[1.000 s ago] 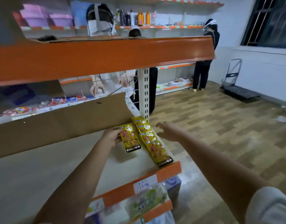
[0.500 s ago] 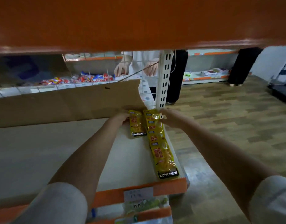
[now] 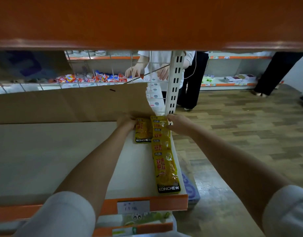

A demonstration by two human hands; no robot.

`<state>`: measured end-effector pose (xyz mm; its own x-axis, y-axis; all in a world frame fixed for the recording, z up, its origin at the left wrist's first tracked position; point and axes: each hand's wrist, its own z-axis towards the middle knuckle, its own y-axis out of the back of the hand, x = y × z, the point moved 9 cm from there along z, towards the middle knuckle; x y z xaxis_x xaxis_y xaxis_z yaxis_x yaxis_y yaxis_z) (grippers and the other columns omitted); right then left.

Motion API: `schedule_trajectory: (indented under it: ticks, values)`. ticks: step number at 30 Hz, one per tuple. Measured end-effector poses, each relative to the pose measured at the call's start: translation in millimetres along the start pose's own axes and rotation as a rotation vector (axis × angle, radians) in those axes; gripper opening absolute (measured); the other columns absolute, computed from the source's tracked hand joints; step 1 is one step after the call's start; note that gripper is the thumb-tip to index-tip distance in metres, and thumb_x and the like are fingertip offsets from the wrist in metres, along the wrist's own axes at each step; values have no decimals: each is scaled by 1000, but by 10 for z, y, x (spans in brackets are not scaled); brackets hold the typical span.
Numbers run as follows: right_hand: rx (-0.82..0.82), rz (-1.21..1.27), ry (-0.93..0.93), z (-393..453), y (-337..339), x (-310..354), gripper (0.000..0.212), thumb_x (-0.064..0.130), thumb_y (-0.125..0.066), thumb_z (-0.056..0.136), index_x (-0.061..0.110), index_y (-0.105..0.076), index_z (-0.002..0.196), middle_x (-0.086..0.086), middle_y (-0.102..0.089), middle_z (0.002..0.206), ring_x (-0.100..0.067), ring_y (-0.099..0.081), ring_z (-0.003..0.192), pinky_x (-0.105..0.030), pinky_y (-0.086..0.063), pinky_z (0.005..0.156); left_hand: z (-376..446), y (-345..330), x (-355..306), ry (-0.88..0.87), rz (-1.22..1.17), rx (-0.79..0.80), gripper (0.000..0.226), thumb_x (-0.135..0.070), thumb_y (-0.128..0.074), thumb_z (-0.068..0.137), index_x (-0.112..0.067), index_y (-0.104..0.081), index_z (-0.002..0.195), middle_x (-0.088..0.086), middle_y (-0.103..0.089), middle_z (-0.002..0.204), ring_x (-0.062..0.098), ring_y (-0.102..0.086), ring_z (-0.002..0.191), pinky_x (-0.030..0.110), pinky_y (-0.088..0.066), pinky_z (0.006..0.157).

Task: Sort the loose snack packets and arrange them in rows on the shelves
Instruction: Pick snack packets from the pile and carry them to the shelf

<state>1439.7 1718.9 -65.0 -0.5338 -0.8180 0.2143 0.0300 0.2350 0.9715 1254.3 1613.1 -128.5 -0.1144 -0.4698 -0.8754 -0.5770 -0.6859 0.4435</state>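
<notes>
The orange front of the upper shelf (image 3: 147, 21) fills the top of the view and hides everything above it. A brown cardboard sheet (image 3: 70, 103) stands along the back of the white shelf (image 3: 126, 177), blocking most of what lies behind. The price label (image 3: 133, 206) on the shelf's orange front edge is too faint to read. Through the wire grid, red and blue packets (image 3: 96, 77) lie on a far shelf, with another person's hand (image 3: 132, 71) near them.

At the shelf's back right corner the left hand (image 3: 126, 120) touches a single yellow packet (image 3: 143, 130); its fingers are hidden, so their grip cannot be told. The right hand (image 3: 179, 124) curls its fingers onto the far end of a row of yellow packets (image 3: 164, 158). These overlap along the right edge up to the front; the nearest reads KONCHEW.
</notes>
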Motion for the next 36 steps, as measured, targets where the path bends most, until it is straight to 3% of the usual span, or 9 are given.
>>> schedule_trajectory:
  ticks: [2, 6, 8, 10, 14, 18, 24, 36]
  values:
    - [-26, -4, -7, 9, 52, 5, 43, 33, -51, 94, 13, -47, 132, -9, -54, 127, -28, -55, 112, -40, -49, 88, -72, 74, -60, -16, 105, -60, 7, -5, -62, 81, -8, -68, 78, 18, -68, 94, 32, -66, 94, 37, -55, 85]
    - [-117, -88, 3, 49, 178, 167, 34, 17, -46, 94, 12, -48, 128, -10, -54, 126, -29, -55, 111, -33, -45, 73, -206, 219, -157, -62, 320, -112, 31, -19, -52, 92, -13, -63, 120, 11, -63, 115, 27, -60, 101, 30, -47, 79]
    - [-123, -166, 85, 56, 191, 421, 37, 16, -43, 95, 11, -45, 131, -12, -53, 125, -31, -52, 114, -34, -42, 73, -280, 294, -169, -103, 426, -128, 30, -23, -48, 94, -12, -62, 119, 11, -63, 116, 28, -60, 102, 31, -45, 76]
    - [-101, -224, 165, 50, 157, 705, 37, 15, -41, 94, 11, -44, 131, -12, -52, 125, -31, -50, 115, -35, -42, 74, -378, 381, -121, -120, 561, -115, 29, -25, -45, 96, -9, -60, 116, 13, -62, 116, 29, -59, 103, 32, -45, 74]
    - [12, -340, 335, 85, -43, 1262, 38, 17, -42, 95, 10, -42, 133, -13, -46, 133, -33, -45, 121, -40, -43, 90, -658, 727, 81, -109, 899, -67, 47, -39, -43, 98, -11, -46, 135, 13, -47, 135, 30, -46, 122, 39, -42, 98]
    - [110, -362, 452, 112, -339, 1885, 38, 19, -47, 95, 7, -43, 131, -14, -44, 135, -32, -43, 125, -43, -42, 98, -1107, 1298, 391, -15, 1108, -96, 51, -40, -44, 97, -13, -40, 140, 13, -41, 138, 31, -39, 127, 43, -35, 101]
    - [135, -348, 576, -157, -738, 3288, 46, 27, -44, 96, 7, -37, 137, -14, -40, 138, -32, -39, 128, -44, -35, 102, -1773, 2519, 924, 117, 1146, -225, 45, -41, -39, 98, -17, -46, 136, 11, -45, 136, 29, -39, 128, 42, -34, 101]
    - [74, -228, 991, -878, -1281, 6849, 40, 30, -43, 97, 13, -43, 133, -12, -41, 139, -32, -38, 128, -40, -35, 101, -3143, 5245, 2485, 421, 1112, -473, 49, -47, -33, 99, -15, -52, 130, 13, -52, 133, 31, -46, 125, 41, -41, 97]
